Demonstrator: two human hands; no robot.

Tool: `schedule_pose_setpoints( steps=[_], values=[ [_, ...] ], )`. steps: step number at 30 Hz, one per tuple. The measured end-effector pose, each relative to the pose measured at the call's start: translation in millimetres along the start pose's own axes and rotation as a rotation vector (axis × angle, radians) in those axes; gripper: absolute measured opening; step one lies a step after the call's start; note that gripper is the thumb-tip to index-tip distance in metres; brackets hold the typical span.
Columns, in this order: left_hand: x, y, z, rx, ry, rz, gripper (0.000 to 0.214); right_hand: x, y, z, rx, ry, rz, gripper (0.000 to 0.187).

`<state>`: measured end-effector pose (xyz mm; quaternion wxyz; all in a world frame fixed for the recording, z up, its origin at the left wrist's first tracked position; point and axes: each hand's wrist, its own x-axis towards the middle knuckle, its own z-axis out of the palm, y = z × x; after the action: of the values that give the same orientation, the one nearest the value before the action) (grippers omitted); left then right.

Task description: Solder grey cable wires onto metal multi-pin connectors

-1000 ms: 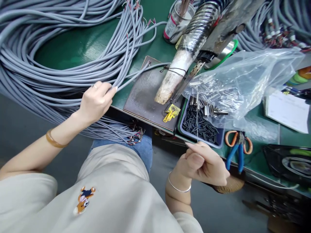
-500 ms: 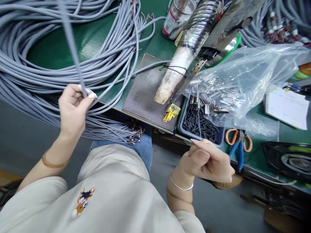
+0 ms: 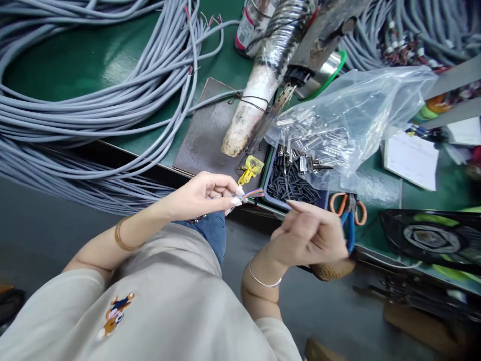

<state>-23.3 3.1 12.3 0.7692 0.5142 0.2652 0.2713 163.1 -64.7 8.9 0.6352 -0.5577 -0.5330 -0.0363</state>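
Note:
My left hand (image 3: 205,196) is closed in a pinch on the end of a grey cable, with white coverings on the fingertips. Several thin coloured wires (image 3: 254,193) stick out of that end toward the right. My right hand (image 3: 310,234), slightly blurred, is closed, with a thin strand of solder wire (image 3: 286,175) faintly visible rising from its fingertips. Between and beyond the hands lies a tray (image 3: 267,194) of small black sleeves with metal connectors (image 3: 305,164). A soldering iron (image 3: 276,108) in a holder points down over a dark board (image 3: 201,135).
Coiled grey cables (image 3: 112,118) cover the left of the bench. A wrapped duct (image 3: 250,108) reaches down beside the iron. Right of it are a plastic bag (image 3: 361,115) of metal parts, pliers (image 3: 350,215), paper (image 3: 411,158) and a black fan (image 3: 428,238). Yellow clips (image 3: 248,173) lie on the board.
My left hand has moved right from the cable bundle, and the cable end with coloured wires now shows in it near my right hand. The right hand stays closed; the view has shifted slightly.

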Motion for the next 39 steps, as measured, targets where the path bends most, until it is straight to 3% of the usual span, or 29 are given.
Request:
schedule_pose_setpoints(
  steps=[6,10,20,26,30,32,34,36,39],
  values=[
    [0,-20,4.6,-0.028,0.196,0.016,0.021,-9,4,-3,-0.006,-0.428,0.362,0.013],
    [-3,-20,2.4,-0.040,0.222,0.019,0.020,-12,8,6,0.094,-0.542,0.455,0.010],
    [-5,-27,-2.0,0.014,0.194,0.104,0.019,-14,7,20,0.203,-0.508,0.596,0.010],
    [-9,-34,8.0,0.456,0.489,0.334,0.004,-17,8,19,0.174,-0.488,0.533,0.011],
    [-9,-34,16.0,0.526,0.617,0.351,0.015,-17,7,18,0.126,-0.325,0.392,0.018],
    [-8,-33,16.9,0.361,0.556,0.255,0.023,-16,6,18,0.113,-0.265,0.349,0.018],
    [-6,-30,14.0,0.104,0.398,0.094,0.036,-16,5,17,0.110,-0.268,0.342,0.018],
    [-4,-28,8.0,-0.126,0.233,-0.062,0.046,-17,5,17,0.097,-0.324,0.378,0.018],
    [-2,-26,-1.9,-0.299,0.115,-0.167,0.048,-18,7,18,0.082,-0.454,0.463,0.018]
  ],
)
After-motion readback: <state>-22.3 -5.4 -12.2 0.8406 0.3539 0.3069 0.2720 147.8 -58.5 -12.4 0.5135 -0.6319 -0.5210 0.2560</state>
